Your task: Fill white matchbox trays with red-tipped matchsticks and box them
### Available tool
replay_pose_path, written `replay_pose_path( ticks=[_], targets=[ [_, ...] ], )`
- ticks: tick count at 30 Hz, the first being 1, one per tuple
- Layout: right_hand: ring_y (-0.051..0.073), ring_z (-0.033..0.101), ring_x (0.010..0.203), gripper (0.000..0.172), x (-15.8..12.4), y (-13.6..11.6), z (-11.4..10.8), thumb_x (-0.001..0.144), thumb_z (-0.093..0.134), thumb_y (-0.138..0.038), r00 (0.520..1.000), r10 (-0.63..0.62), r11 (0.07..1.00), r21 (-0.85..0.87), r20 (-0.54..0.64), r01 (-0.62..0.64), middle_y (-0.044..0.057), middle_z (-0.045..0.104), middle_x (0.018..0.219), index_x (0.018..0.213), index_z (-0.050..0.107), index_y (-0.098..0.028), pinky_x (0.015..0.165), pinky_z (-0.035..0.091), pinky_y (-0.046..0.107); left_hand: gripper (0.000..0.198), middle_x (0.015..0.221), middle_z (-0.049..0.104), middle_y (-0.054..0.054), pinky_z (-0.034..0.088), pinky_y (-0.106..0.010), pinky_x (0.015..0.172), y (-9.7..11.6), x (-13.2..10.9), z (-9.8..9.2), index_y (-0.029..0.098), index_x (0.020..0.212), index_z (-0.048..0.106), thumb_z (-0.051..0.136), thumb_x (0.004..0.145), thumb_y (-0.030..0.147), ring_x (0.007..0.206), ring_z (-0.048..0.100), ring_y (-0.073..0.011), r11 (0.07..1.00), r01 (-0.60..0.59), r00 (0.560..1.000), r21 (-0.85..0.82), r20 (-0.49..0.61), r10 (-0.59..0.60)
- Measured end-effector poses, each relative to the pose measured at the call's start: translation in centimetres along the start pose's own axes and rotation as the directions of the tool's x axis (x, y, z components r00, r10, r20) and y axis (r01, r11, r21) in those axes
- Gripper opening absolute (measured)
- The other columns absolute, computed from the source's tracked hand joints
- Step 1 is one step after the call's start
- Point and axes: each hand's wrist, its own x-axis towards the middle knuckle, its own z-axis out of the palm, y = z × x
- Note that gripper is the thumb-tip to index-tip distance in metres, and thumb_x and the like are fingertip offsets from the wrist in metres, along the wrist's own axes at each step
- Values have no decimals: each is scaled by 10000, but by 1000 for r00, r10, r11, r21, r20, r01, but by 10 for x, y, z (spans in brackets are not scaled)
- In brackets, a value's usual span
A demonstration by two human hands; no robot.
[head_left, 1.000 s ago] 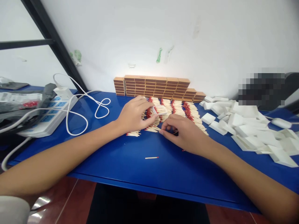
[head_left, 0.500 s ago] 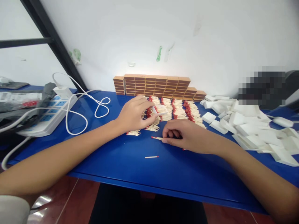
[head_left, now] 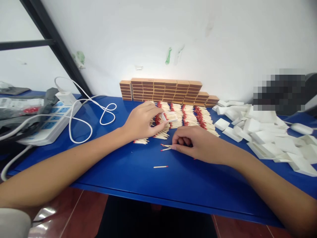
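Note:
My left hand grips a small white matchbox tray between thumb and fingers, and red-tipped matches lie inside it. Lower and to the right, my right hand pinches a few matches, their red heads fanned apart and pointing left. Rows of loose matches lie behind both hands, partly covered by them. One single match rests on the blue table nearer the front edge, its head to the right.
Brown matchboxes are stacked along the wall. A heap of white trays lies at the right. On the left are a power strip, a looping white cable and a grey plastic bag.
The matches in my right hand have spread apart, so their heads now show separately. My left hand and the tray have hardly moved.

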Motion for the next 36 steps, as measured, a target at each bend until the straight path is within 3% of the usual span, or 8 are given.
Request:
replay_pose_path(
  ticks=[5,22,29,36],
  targets=[
    [145,548,642,144,0,-3,2,947,676,-283,999,-14,1000,-10,-41,13,-20,615,692,814,694,-230,594,401,294,285,893,756,-81,566,-412,825,0,0,0,167,1062,713,675,955,430,865,674,-242,1000,-10,1000,0,-7,10],
    [130,538,657,142,-5,-11,1,924,653,-301,993,28,999,22,112,-31,-26,624,736,809,656,-218,610,402,284,297,885,756,-84,566,-402,826,0,0,0,146,1055,712,674,962,425,857,679,-237,1000,-28,999,7,-15,28],
    [129,523,629,178,-1,-10,2,959,634,-330,999,39,999,-30,3,-39,-28,602,695,824,674,-222,600,380,285,290,887,760,-86,568,-398,810,1,1,-1,154,1051,713,675,958,426,854,688,-241,1000,-29,999,12,-16,29],
    [137,535,646,195,-2,-13,6,980,644,-363,999,46,997,-55,-6,-46,-15,627,727,846,691,-230,610,373,289,288,891,761,-87,572,-396,817,1,0,0,141,1055,711,682,958,410,849,686,-238,999,-33,999,18,-13,33]
  ],
)
